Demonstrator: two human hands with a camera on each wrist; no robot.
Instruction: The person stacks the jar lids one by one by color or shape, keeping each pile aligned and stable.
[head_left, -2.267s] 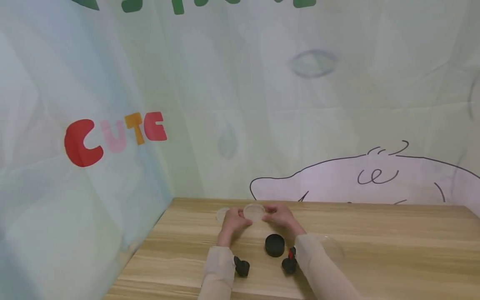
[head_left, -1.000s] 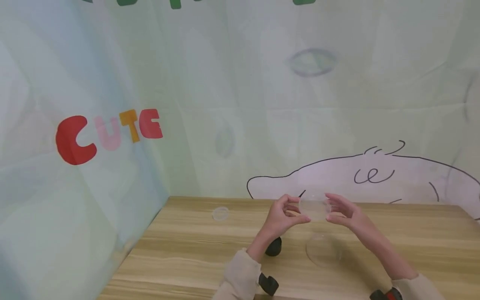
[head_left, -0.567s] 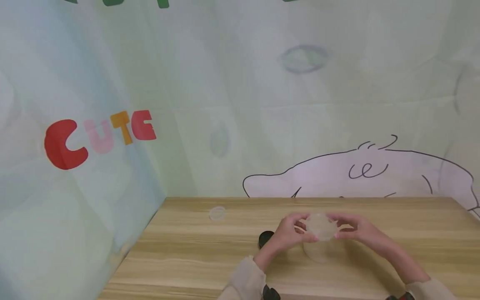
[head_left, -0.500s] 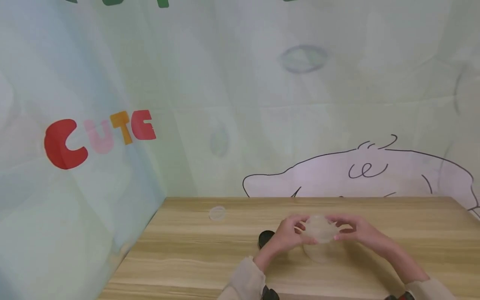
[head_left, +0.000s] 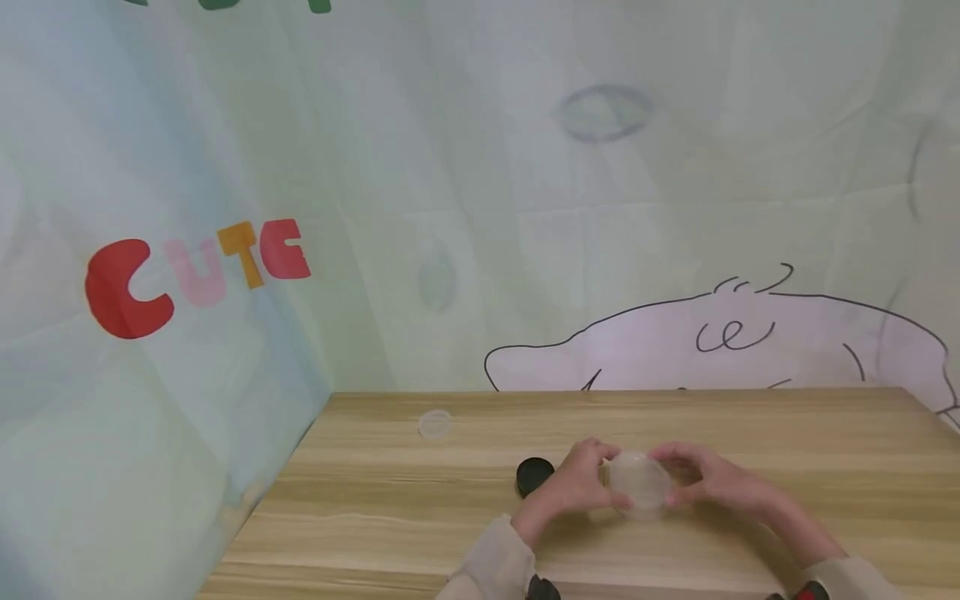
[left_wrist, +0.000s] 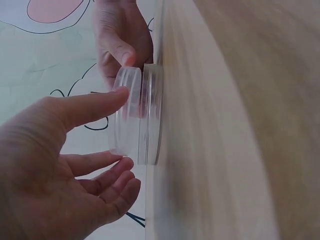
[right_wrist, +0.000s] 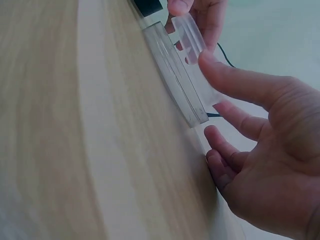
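Both hands pinch a translucent, frosted round dish [head_left: 639, 479] from opposite sides. My left hand [head_left: 577, 482] has its thumb and index finger at the left rim, and my right hand [head_left: 716, 482] grips the right rim. Directly under it, a clear, shallow round dish [left_wrist: 151, 115] lies flat on the wooden table. In the left wrist view the frosted dish [left_wrist: 128, 112] is close above the clear one and parallel to it. The right wrist view shows a narrow gap at one side between the clear dish [right_wrist: 175, 75] and the frosted dish above.
A black round piece [head_left: 534, 477] sits on the table [head_left: 390, 517] just left of my left hand. Farther back and left lies a small clear disc [head_left: 435, 424]. A printed cloth backdrop [head_left: 450, 208] stands behind the table's far edge.
Both hands have lifted the frosted dish from the back left, beside the small clear disc, carried it right over the clear dish and lowered it. The head view has shifted slightly.
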